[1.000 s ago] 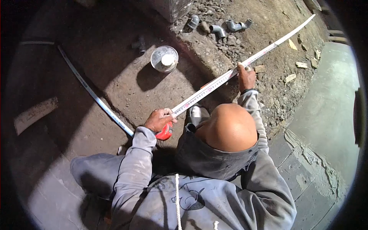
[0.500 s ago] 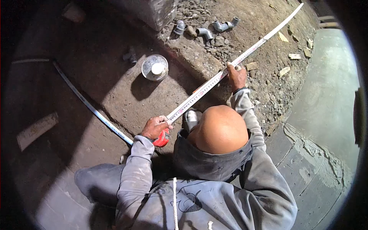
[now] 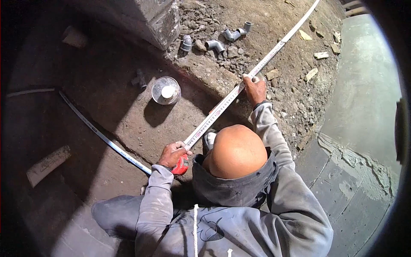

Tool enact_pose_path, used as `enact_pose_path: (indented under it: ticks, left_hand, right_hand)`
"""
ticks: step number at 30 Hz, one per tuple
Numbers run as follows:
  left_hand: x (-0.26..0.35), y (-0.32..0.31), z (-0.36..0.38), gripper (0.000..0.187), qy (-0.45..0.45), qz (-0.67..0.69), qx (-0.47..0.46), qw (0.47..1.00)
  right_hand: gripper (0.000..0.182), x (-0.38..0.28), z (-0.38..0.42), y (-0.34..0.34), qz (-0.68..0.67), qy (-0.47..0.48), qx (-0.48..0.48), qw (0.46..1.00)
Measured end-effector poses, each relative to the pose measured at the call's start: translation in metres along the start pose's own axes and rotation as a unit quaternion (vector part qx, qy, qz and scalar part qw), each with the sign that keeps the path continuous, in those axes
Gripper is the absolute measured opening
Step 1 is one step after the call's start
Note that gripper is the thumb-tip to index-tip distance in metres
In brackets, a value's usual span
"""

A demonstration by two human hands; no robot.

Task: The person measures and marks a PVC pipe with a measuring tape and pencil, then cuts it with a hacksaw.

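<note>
A white measuring tape with dark numbers runs diagonally from lower left to upper right, laid along a white pipe. My left hand is closed around the tape's lower end, with the red tape case just under it. Farther up, my right hand pinches the tape and pipe between thumb and fingers. My bare knee is below the tape, between my arms.
A clear container with a white object inside stands on the dirt. Grey pipe elbows lie among stones near a concrete block. A blue-white pipe curves at left; grey slabs lie at right.
The view has shifted, so the ground items appear lower and farther left. Both hands still hold the tape in about the same places along it.
</note>
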State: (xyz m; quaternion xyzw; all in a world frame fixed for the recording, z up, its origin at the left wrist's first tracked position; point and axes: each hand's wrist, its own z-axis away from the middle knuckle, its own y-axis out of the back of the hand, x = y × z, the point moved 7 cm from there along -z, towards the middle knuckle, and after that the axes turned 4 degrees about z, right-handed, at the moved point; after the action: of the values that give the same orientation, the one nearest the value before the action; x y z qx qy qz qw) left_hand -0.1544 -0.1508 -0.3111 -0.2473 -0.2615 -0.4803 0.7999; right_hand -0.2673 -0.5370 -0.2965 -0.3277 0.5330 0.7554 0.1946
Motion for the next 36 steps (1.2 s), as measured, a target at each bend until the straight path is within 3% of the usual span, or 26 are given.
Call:
enact_pose_path:
  ticks: [4, 6, 12, 16, 18, 19, 22, 24, 25, 26, 28, 30, 31, 32, 35, 36]
  left_hand:
    - [-0.001, 0.001, 0.000, 0.021, 0.006, 0.007, 0.004, 1.000]
    - [0.014, 0.000, 0.005, 0.021, -0.019, -0.070, 0.019, 0.997]
    - [0.002, 0.002, 0.000, 0.021, -0.023, -0.039, 0.013, 0.999]
    - [0.007, 0.000, 0.002, 0.020, -0.034, -0.056, 0.017, 0.998]
    - [0.008, -0.001, 0.003, 0.019, -0.013, -0.052, 0.015, 0.998]
    - [0.003, 0.000, 0.001, 0.019, -0.009, -0.037, 0.014, 0.999]
    - [0.006, -0.001, 0.002, 0.019, -0.016, -0.040, 0.020, 0.999]
    - [0.010, -0.002, 0.004, 0.020, -0.022, -0.049, 0.017, 0.998]
    - [0.013, -0.002, 0.005, 0.020, -0.029, -0.057, 0.015, 0.998]
    - [0.018, -0.003, 0.008, 0.020, -0.031, -0.061, 0.015, 0.998]
    - [0.028, -0.003, 0.011, 0.023, -0.039, -0.103, 0.027, 0.994]
    - [0.029, -0.004, 0.012, 0.025, -0.035, -0.106, 0.024, 0.993]
    - [0.031, -0.005, 0.013, 0.025, -0.033, -0.102, 0.028, 0.994]
    - [0.031, -0.004, 0.014, 0.025, -0.032, -0.098, 0.032, 0.994]
    - [0.028, -0.004, 0.012, 0.024, -0.057, -0.082, 0.028, 0.995]
    - [0.028, -0.004, 0.011, 0.024, -0.064, -0.078, 0.029, 0.995]
  right_hand:
    - [0.036, 0.001, -0.001, -0.001, -0.002, -0.001, -0.009, 1.000]
    - [0.036, -0.006, 0.004, 0.003, 0.002, 0.002, -0.001, 1.000]
    - [0.040, -0.011, 0.006, 0.003, -0.013, -0.006, -0.024, 1.000]
    - [0.053, -0.028, 0.009, 0.015, 0.140, 0.009, -0.002, 0.990]
    - [0.061, -0.048, 0.017, 0.020, 0.352, -0.033, -0.087, 0.931]
    - [0.066, -0.066, 0.026, 0.027, 0.355, -0.015, -0.067, 0.932]
    - [0.058, -0.099, 0.029, 0.029, 0.324, 0.077, -0.045, 0.942]
    - [0.049, -0.107, 0.020, 0.013, 0.160, 0.152, -0.023, 0.975]
    - [0.041, -0.091, 0.006, -0.013, -0.025, 0.061, -0.122, 0.990]
    - [0.034, -0.092, 0.003, -0.029, -0.120, -0.002, -0.154, 0.981]
    - [0.030, -0.087, -0.013, -0.054, -0.176, -0.069, -0.162, 0.968]
    - [0.029, -0.065, -0.046, -0.088, -0.163, -0.019, -0.107, 0.981]
    - [0.029, -0.078, -0.032, -0.081, -0.196, -0.090, -0.120, 0.969]
    - [0.021, -0.085, -0.031, -0.081, -0.210, -0.090, -0.103, 0.968]
    - [0.027, -0.084, -0.042, -0.086, -0.220, -0.093, -0.089, 0.967]
    - [0.025, -0.083, -0.044, -0.092, -0.279, -0.111, -0.104, 0.948]
